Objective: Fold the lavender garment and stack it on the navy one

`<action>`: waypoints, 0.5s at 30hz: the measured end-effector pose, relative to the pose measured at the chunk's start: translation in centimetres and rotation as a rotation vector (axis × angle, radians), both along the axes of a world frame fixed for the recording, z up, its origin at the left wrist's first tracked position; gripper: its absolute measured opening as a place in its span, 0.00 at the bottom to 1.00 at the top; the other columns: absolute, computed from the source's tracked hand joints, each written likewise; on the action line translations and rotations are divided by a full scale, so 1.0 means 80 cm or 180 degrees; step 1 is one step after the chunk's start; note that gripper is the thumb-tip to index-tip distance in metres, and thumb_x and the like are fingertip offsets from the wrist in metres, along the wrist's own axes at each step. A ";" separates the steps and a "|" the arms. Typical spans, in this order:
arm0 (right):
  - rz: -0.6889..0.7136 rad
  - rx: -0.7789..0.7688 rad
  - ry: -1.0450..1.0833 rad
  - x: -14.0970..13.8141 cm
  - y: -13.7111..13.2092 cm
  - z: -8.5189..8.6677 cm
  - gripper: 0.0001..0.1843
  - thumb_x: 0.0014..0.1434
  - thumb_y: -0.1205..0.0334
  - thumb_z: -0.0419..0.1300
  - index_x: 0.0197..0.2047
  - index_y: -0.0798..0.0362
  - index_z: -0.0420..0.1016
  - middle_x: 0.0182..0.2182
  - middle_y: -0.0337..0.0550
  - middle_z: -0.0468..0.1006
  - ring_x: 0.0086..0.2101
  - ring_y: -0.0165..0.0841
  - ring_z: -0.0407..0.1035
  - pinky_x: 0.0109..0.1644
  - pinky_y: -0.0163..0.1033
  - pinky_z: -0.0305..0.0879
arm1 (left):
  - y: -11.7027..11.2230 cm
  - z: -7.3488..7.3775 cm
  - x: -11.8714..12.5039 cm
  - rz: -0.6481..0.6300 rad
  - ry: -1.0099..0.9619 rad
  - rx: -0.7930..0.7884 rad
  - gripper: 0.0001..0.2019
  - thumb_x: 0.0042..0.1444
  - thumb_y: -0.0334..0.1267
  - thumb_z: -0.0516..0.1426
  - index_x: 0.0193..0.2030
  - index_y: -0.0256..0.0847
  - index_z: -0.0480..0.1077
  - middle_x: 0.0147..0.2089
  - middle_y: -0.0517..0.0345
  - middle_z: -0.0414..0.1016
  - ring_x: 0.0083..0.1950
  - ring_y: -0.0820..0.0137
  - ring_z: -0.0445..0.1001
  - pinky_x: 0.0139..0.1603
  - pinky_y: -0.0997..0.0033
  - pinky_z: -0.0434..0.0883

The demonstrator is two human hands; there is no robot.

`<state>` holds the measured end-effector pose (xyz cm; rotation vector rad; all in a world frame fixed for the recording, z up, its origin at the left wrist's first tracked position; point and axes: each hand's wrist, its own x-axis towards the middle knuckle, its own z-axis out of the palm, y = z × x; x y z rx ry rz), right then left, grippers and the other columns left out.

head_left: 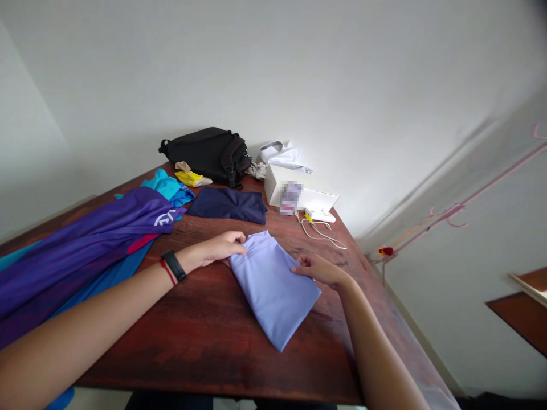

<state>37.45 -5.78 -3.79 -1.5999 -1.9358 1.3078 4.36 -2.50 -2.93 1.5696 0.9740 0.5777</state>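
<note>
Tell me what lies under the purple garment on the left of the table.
Under the purple garment lie a blue cloth and a pink strip, both peeking out at its lower edge, with turquoise fabric beyond. How far they run underneath is covered.

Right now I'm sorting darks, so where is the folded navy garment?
In the head view, the folded navy garment lies mid-table, between the purple jersey on its left and the white box on its right.

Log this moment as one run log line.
left hand: on folded lilac cloth corner | right hand: on its right edge | cloth flat on wooden table
</note>
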 end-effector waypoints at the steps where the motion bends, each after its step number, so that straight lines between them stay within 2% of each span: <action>1: -0.0012 -0.0030 0.0083 -0.002 0.000 -0.002 0.24 0.52 0.40 0.69 0.33 0.54 0.74 0.29 0.39 0.74 0.30 0.31 0.65 0.30 0.34 0.60 | 0.001 0.001 -0.001 0.0042 -0.0032 0.0006 0.14 0.47 0.43 0.62 0.39 0.39 0.70 0.36 0.59 0.70 0.36 0.67 0.68 0.33 0.73 0.62; 6: -0.0259 -0.0116 0.0567 -0.016 -0.004 -0.009 0.26 0.52 0.40 0.70 0.41 0.51 0.68 0.30 0.34 0.70 0.29 0.29 0.64 0.28 0.33 0.59 | 0.012 0.009 -0.017 0.0315 0.0022 -0.0017 0.23 0.46 0.42 0.62 0.50 0.40 0.70 0.43 0.56 0.72 0.39 0.66 0.71 0.30 0.74 0.65; 9: -0.0237 -0.0260 0.0770 -0.025 -0.008 -0.008 0.31 0.51 0.43 0.72 0.51 0.49 0.65 0.29 0.31 0.69 0.27 0.28 0.63 0.27 0.33 0.57 | 0.018 0.018 -0.032 0.0104 0.0119 -0.0328 0.27 0.47 0.41 0.61 0.56 0.44 0.68 0.46 0.55 0.74 0.41 0.64 0.74 0.31 0.73 0.69; 12: -0.0157 -0.0315 0.0875 -0.031 -0.011 -0.007 0.39 0.49 0.49 0.74 0.59 0.48 0.61 0.33 0.34 0.73 0.31 0.31 0.68 0.31 0.34 0.63 | 0.020 0.028 -0.043 -0.0137 0.0204 -0.0670 0.29 0.49 0.47 0.61 0.60 0.48 0.69 0.49 0.52 0.76 0.45 0.60 0.76 0.34 0.71 0.72; 15: -0.0008 -0.0375 0.1013 -0.036 -0.013 -0.005 0.43 0.48 0.52 0.75 0.62 0.47 0.60 0.37 0.38 0.76 0.35 0.34 0.72 0.36 0.38 0.68 | 0.018 0.034 -0.047 -0.0217 0.0214 -0.0825 0.31 0.53 0.56 0.61 0.62 0.48 0.70 0.53 0.47 0.77 0.50 0.54 0.76 0.37 0.68 0.74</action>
